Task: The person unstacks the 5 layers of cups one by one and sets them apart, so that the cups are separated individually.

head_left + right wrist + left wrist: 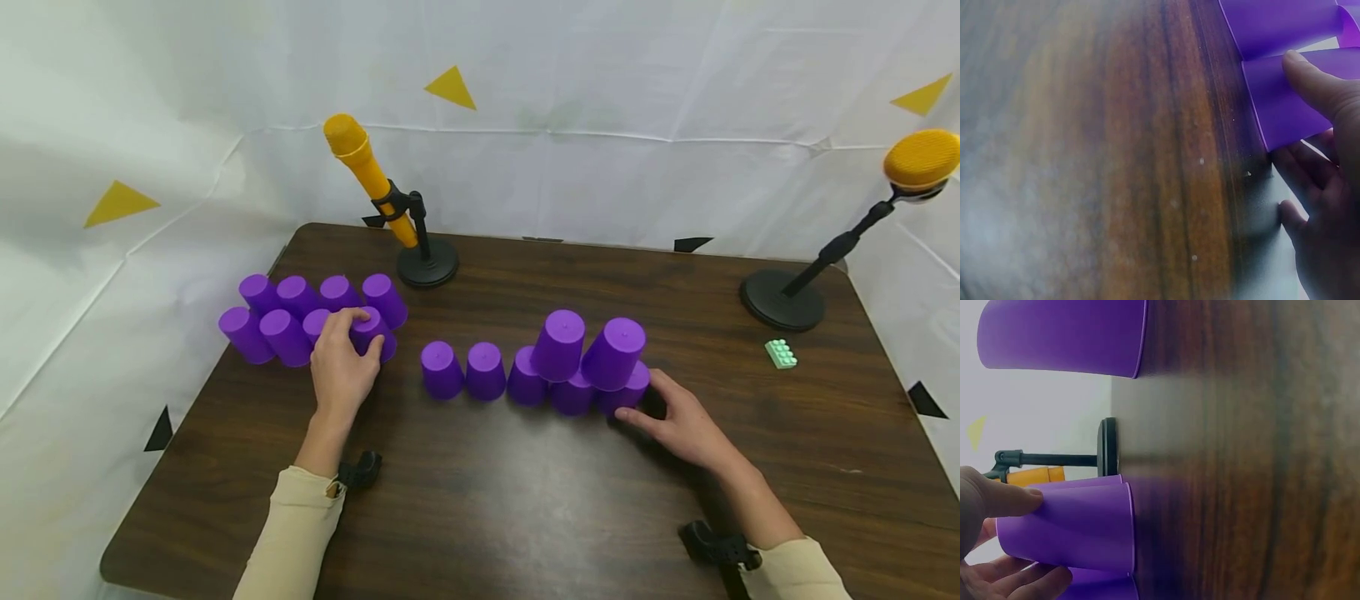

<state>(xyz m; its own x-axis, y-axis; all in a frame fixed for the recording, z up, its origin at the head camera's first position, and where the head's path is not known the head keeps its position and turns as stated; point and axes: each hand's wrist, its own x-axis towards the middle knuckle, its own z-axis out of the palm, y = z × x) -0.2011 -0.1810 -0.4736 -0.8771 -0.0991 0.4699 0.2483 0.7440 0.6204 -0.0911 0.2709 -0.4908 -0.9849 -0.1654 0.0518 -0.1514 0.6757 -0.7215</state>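
With thumb and fingers around it, my left hand (342, 367) grips an upside-down purple cup (371, 330) at the front right of a cluster of purple cups (285, 336). The left wrist view shows that cup (1079, 525) with its rim at the tabletop. My right hand (686, 427) holds the rightmost bottom cup (621, 402) of a second row, thumb in front and fingers behind. Two purple cups (558, 346) stand upside down on top of the right three of that row. Two more cups (442, 371) continue the row leftward.
A yellow microphone (367, 173) on a black stand is at the back left of the dark wooden table (525, 500). Another yellow-topped microphone (921, 160) stands at the back right. A mint-green toy brick (781, 354) lies near it. White sheeting (570, 183) hangs behind.
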